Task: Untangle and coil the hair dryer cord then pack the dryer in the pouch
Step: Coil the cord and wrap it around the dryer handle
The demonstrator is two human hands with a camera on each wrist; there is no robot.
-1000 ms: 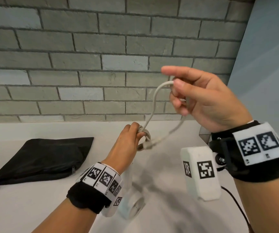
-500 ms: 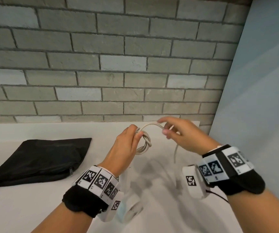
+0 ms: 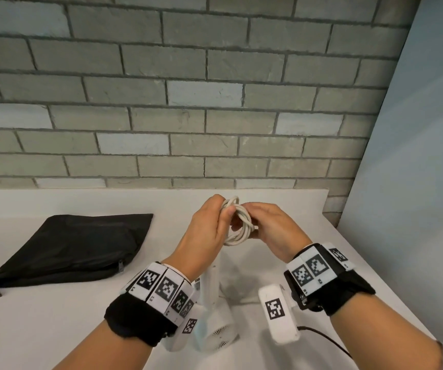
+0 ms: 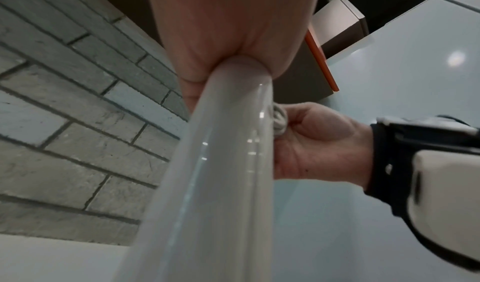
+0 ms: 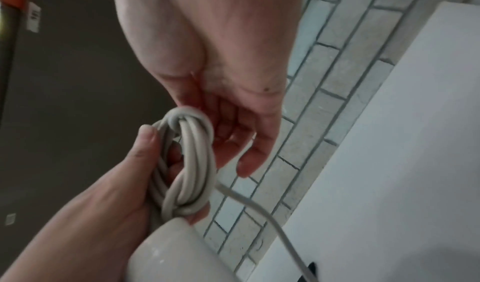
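A white hair dryer (image 3: 216,333) hangs head down under my left hand (image 3: 223,209), which grips the top of its handle (image 4: 221,173) together with the coiled grey cord (image 3: 241,225). The left thumb (image 5: 148,134) presses on the coil (image 5: 187,163). My right hand (image 3: 247,222) is closed against the coil's right side, fingers curled on the cord (image 4: 279,120). One loose strand (image 5: 259,204) trails down from the coil. The black pouch (image 3: 76,249) lies flat on the white counter (image 3: 41,329) to the left, its zip end facing me.
A grey brick wall (image 3: 188,116) rises behind the counter, and a pale blue panel (image 3: 415,182) closes off the right side. A thin black cable (image 3: 324,340) runs from my right wrist device across the counter's near right corner.
My right hand has dropped from head height and moved left to the coil. The long loop of cord it held out has been drawn onto the coil in my left hand.
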